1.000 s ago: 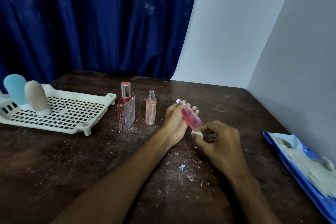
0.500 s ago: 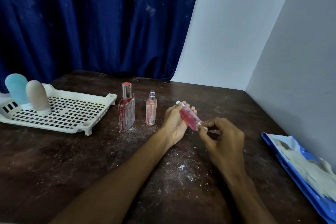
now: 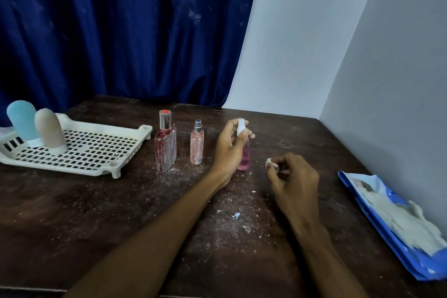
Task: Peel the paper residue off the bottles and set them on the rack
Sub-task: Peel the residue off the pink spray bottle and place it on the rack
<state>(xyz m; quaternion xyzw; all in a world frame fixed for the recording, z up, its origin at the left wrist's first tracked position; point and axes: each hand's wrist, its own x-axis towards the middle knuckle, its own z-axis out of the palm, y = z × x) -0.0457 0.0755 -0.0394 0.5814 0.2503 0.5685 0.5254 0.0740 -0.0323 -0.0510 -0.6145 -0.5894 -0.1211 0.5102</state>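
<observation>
Head view: left hand [image 3: 229,150] grips a small clear bottle of pink liquid [image 3: 244,161] upright at twelve o'clock, probably steadying it. Right hand [image 3: 292,176] at two o'clock pinches a white paper scrap [image 3: 269,163] clear of it. The white slotted plastic rack [image 3: 79,168] waits at ten o'clock.

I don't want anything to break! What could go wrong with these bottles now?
The left hand grips the pink bottle only near its top, so it might slip when lifted. On the way to the rack, the arm would pass the small spray bottle and the red square bottle standing upright in between; a bump could topple them. The paper scrap pinched by the right hand might stick to the fingers.
</observation>
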